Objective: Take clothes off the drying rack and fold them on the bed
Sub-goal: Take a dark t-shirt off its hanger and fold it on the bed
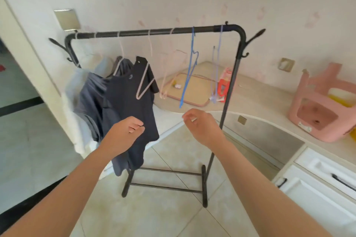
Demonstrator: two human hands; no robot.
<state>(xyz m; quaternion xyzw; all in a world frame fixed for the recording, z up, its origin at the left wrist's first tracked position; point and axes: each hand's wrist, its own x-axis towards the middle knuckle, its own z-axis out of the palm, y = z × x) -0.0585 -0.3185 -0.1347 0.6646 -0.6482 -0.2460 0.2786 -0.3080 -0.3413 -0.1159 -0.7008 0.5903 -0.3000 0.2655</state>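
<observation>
A black drying rack point(154, 32) stands on the tiled floor in front of me. A dark navy shirt point(127, 100) hangs at its left end, partly off a pink hanger point(144, 84). Behind it hang another dark garment point(90, 92) and a pale grey one point(75, 90). My left hand point(126, 131) is in front of the navy shirt's lower part, fingers and thumb curled and pinching its fabric. My right hand point(200, 121) hovers in the air to the right, below an empty blue hanger point(190, 75), with its fingers loosely curled and holding nothing.
Several empty hangers, pink and pale purple point(217, 67), hang on the right half of the rail. Behind the rack runs a beige counter point(260, 98) with a woven tray point(194, 88) and an overturned pink stool point(319, 106). White drawers point(323, 177) are at right, a doorway at left.
</observation>
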